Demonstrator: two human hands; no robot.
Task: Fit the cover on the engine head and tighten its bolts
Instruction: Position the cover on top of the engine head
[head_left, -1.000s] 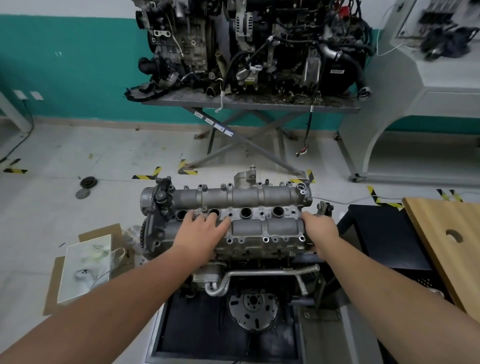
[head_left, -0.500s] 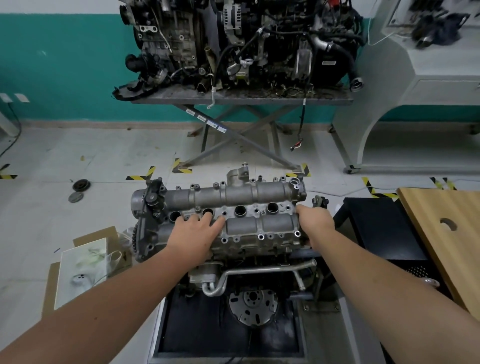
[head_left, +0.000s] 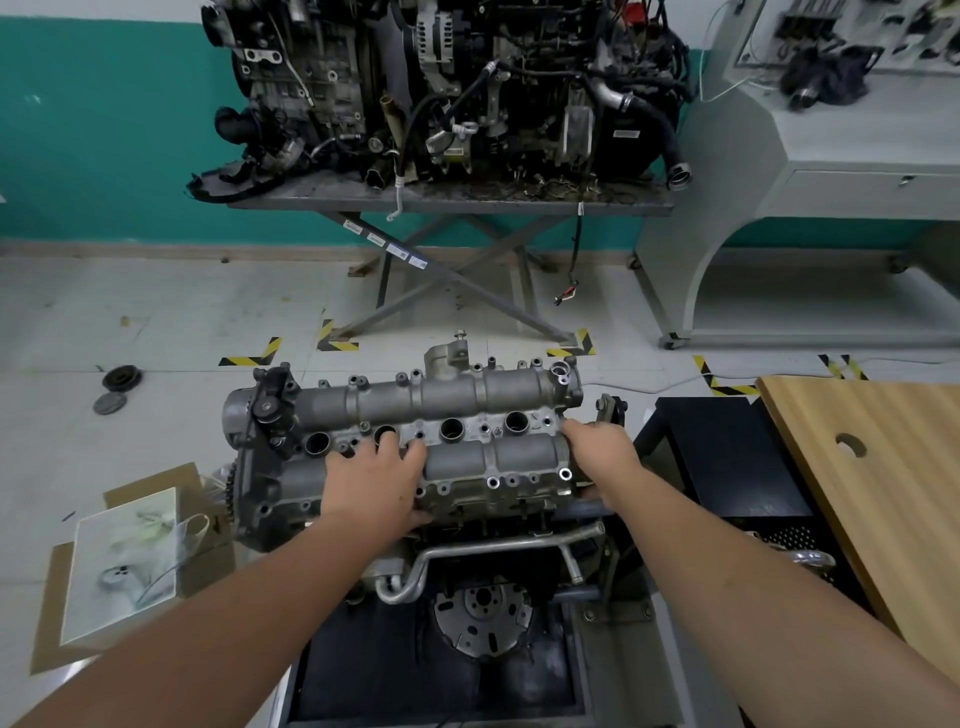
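The grey cast-metal cover (head_left: 467, 410) lies lengthwise on top of the engine head (head_left: 270, 499), with several round plug holes along its middle and small bolts standing in holes along its edges. My left hand (head_left: 371, 480) lies on the cover's near left half, fingers spread over the top and thumb at the near edge. My right hand (head_left: 602, 452) holds the cover's right end, fingers wrapped over that end. The fingertips of the right hand are hidden behind the casting.
The engine stands on a black stand (head_left: 441, 670) with a silver pipe (head_left: 498, 551) in front. A wooden board (head_left: 878, 478) and a black cabinet (head_left: 727, 457) are at right. A cardboard box with a plastic bag (head_left: 124, 556) sits at left. A second engine (head_left: 441, 88) rests on a far table.
Both hands stay on the cover. The view has shifted slightly, so the engine sits a little further left in the frame.
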